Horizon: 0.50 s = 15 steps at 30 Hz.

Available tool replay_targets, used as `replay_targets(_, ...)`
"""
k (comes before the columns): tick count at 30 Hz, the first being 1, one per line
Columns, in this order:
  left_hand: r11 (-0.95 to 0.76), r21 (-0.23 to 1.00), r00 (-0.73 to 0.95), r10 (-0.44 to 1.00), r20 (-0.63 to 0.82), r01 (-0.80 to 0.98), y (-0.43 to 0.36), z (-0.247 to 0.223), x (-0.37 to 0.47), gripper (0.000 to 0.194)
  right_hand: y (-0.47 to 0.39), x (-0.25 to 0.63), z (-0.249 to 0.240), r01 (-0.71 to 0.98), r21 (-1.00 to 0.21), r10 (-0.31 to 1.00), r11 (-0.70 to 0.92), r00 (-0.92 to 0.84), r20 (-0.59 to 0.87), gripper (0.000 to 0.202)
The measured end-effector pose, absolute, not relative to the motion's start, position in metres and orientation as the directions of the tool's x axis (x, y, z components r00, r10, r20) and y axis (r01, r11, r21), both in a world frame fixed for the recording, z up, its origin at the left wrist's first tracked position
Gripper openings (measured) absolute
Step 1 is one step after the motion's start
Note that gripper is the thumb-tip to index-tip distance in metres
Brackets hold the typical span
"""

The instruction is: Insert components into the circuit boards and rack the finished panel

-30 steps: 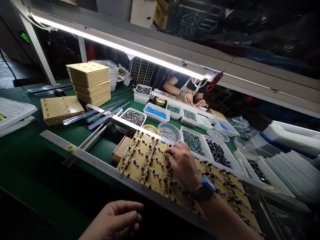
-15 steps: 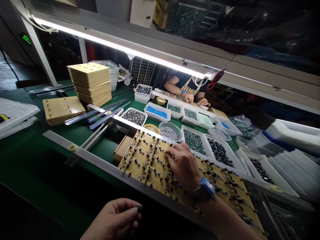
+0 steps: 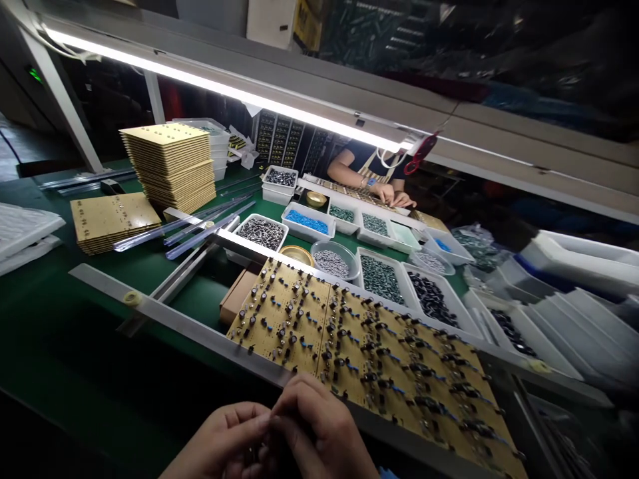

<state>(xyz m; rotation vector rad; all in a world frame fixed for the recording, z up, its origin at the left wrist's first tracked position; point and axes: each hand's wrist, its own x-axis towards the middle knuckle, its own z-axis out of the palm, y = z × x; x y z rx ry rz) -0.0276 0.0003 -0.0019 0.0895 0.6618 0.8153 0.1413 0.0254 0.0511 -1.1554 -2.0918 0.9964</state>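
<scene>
My left hand [image 3: 227, 439] is closed in a pinch at the bottom of the head view, in front of the metal rail [image 3: 200, 329]. Its fingertips meet those of my right hand [image 3: 319, 426], which is also curled closed. Whatever sits between the fingers is too small and hidden to make out. Just beyond my hands, circuit boards [image 3: 312, 303] lie side by side in the rail frame. Rows of black cylindrical parts and small blue parts stand up from them.
Behind the boards stand bins of blue parts [image 3: 307, 221], dark green parts [image 3: 382, 279], black parts [image 3: 433, 301] and metallic parts [image 3: 261, 232]. Tall board stacks [image 3: 167, 169] rise at left. Across the bench a co-worker's hands [image 3: 392, 194] work at another rail. A lamp [image 3: 224, 90] hangs overhead.
My right hand has come back from the boards, toward me and to the left, and now meets my left hand. The left hand stays low, and the view has shifted slightly.
</scene>
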Motion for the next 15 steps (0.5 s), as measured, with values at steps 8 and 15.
replay_targets(8,0.748,0.411,0.544,0.662,-0.516,-0.521,0.0,-0.009,-0.033,0.038,0.027,0.147,0.044,0.465,-0.766,0.81,0.444,-0.574,0.121,0.016)
replay_targets(15,0.746,0.363,0.516,0.655,-0.552,-0.558,-0.002,-0.015,-0.033,0.038,0.031,0.144,0.057,0.437,-0.863,0.872,0.255,-0.489,0.011,0.013)
